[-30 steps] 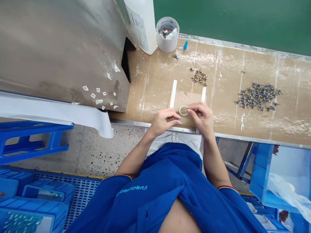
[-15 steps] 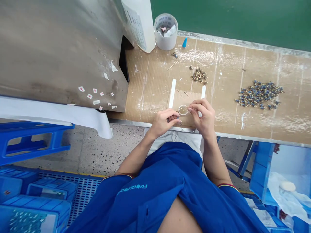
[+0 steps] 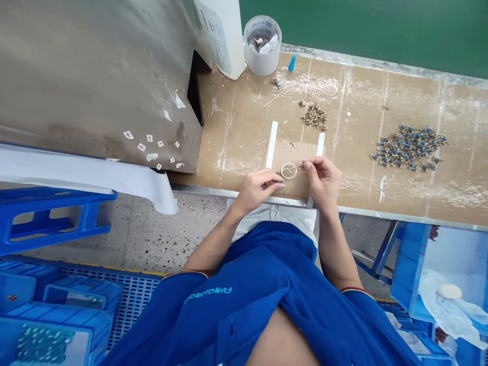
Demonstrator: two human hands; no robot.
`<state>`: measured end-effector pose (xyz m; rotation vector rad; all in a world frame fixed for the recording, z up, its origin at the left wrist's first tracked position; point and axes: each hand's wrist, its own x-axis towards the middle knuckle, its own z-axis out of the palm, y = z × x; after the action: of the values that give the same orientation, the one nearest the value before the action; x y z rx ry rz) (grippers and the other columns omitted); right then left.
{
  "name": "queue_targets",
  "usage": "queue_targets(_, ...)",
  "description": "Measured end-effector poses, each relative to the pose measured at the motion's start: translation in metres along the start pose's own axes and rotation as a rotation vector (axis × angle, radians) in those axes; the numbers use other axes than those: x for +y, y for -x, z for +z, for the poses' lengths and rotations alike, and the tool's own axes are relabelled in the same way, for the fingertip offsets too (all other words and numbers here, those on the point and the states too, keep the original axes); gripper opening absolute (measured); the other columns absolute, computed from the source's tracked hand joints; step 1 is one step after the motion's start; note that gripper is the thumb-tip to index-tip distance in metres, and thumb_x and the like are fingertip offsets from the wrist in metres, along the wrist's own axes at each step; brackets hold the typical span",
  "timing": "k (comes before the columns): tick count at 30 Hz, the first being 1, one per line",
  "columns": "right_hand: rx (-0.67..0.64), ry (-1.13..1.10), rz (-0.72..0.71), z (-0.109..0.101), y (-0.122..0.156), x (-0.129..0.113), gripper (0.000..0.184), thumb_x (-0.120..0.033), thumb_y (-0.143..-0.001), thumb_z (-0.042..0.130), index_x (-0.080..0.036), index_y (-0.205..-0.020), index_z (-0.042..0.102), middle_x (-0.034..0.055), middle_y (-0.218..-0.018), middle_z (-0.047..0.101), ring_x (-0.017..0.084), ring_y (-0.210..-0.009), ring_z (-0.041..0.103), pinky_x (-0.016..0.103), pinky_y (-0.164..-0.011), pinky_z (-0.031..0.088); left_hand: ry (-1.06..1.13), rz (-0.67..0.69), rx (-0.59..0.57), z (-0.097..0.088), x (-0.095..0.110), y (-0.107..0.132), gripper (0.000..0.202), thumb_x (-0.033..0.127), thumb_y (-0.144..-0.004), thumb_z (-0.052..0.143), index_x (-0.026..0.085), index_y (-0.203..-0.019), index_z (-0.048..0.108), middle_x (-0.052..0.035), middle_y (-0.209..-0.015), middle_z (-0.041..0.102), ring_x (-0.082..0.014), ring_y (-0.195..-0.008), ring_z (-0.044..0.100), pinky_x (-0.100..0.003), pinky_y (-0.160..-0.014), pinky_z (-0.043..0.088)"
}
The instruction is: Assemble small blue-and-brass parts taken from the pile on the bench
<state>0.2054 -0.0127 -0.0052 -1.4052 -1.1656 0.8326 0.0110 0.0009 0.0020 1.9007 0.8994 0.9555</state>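
Observation:
A thin wooden toothpick [image 3: 298, 165] is pinched between the thumb and fingers of my right hand [image 3: 326, 184]. Its tip reaches over a small round clear dish [image 3: 288, 178] near the table's front edge. To the left of the dish, my left hand [image 3: 257, 191] is closed in a pinch on a tiny bluish metal part [image 3: 280, 182], mostly covered by the fingertips. Under the dish lies a cardboard piece [image 3: 295, 189] flanked by two white strips. Several tiny bits [image 3: 293, 144] lie at its far end.
Small brass-and-blue parts form a small pile [image 3: 314, 116] beyond the dish and a larger pile [image 3: 409, 147] at right. Another toothpick [image 3: 272, 100], a blue cap [image 3: 292, 63], a round tub [image 3: 263, 61] and a white bottle [image 3: 224, 40] stand or lie behind. A metal cabinet [image 3: 95, 76] fills the left.
My right hand has drawn back slightly to the right with the toothpick, so more of the dish and stick shows. My left hand stays almost in place. The view has shifted a little.

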Motion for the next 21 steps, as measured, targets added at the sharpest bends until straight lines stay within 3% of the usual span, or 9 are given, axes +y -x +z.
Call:
queue_targets(9, -0.005, -0.054, 0.009, -0.001, 0.002, -0.008, 0.037, -0.052, -0.086, 0.066, -0.014, -0.087, 0.068, 0.0042, -0.081, 0.07, 0.007, -0.074, 0.066, 0.02, -0.072, 0.055, -0.012, 0.065, -0.054, -0.003, -0.002, -0.001, 0.016, 0.023, -0.095, 0.065, 0.012, -0.096, 0.076, -0.0065, -0.086, 0.072, -0.0113, -0.074, 0.065, -0.022, -0.068, 0.05)
queue_targets(15, -0.074, 0.07, -0.088, -0.012, 0.013, -0.027, 0.031, -0.046, -0.09, 0.063, -0.016, -0.087, 0.069, 0.0047, -0.084, 0.071, 0.008, -0.077, 0.067, 0.021, -0.072, 0.055, -0.008, 0.051, -0.106, -0.005, -0.004, -0.002, 0.019, 0.02, -0.097, 0.061, 0.014, -0.104, 0.077, -0.0071, -0.093, 0.074, -0.0134, -0.083, 0.069, -0.024, -0.077, 0.054)
queue_targets(21, -0.113, 0.163, -0.174, -0.009, 0.017, -0.033, 0.025, -0.039, -0.092, 0.061, -0.017, -0.086, 0.07, 0.0043, -0.083, 0.072, 0.008, -0.076, 0.067, 0.021, -0.071, 0.055, -0.002, 0.04, -0.106, -0.004, -0.006, -0.002, 0.022, 0.022, -0.099, 0.058, 0.013, -0.106, 0.077, -0.0082, -0.094, 0.074, -0.0142, -0.085, 0.07, -0.025, -0.078, 0.053)
